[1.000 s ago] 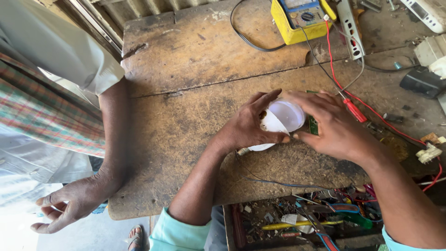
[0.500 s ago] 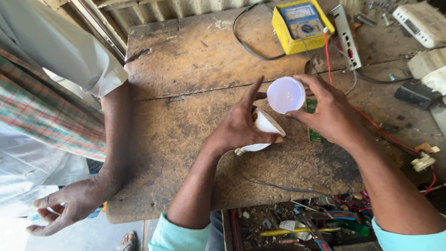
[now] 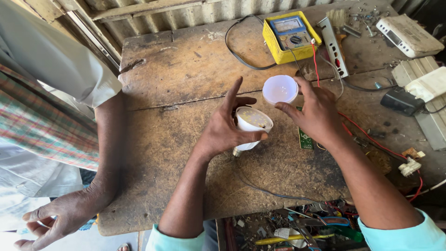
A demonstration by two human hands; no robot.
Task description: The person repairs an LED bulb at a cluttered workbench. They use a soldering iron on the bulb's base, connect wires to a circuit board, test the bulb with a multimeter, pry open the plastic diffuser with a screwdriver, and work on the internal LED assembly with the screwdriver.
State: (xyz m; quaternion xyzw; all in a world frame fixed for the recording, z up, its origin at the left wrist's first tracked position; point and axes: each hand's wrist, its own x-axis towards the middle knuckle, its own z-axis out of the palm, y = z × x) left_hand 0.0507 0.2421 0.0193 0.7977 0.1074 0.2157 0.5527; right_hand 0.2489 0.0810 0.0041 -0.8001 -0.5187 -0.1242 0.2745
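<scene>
Bulb body and dome held apart

Your left hand (image 3: 227,130) wraps its grip around the white bulb body (image 3: 251,125) above the middle of the wooden worktop (image 3: 176,74); your right hand (image 3: 316,114) pinches the translucent dome (image 3: 280,89) just beside it, toward the far edge

- The left hand (image 3: 227,132) wraps around a white bulb body (image 3: 251,125), open end tilted up — small yellow dots show inside, probably an LED plate.
- The right hand (image 3: 316,114) pinches a white dome cover (image 3: 280,89) by its rim, held just beside the bulb body but apart from it.
- Both hover over a worn wooden tabletop (image 3: 186,79).
- A green circuit board (image 3: 305,138) lies under the right hand.
- A yellow meter (image 3: 290,37) sits at the far edge, its red lead (image 3: 371,135) trailing right.
- Another person's arm (image 3: 104,162) hangs at the tabletop's left side — hand (image 3: 55,221) open.
</scene>
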